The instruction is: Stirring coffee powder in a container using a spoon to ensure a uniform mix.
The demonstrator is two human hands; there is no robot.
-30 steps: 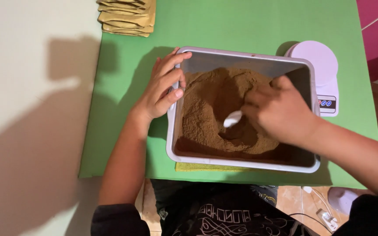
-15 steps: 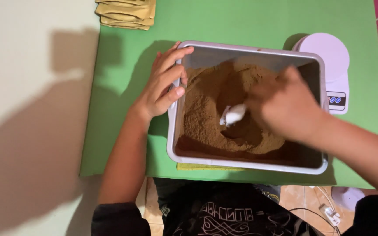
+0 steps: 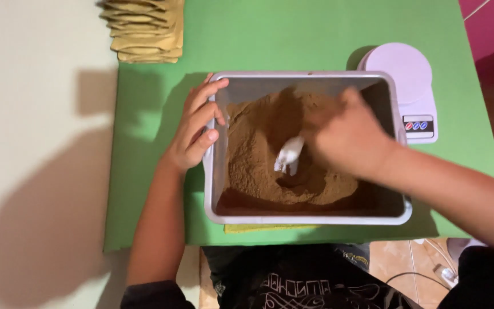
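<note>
Shifted left, right hand [image 3: 347,134] fingers clench white spoon [image 3: 289,155] in powder [image 3: 258,160] (scale [image 3: 410,86] behind tray [image 3: 310,219])
</note>
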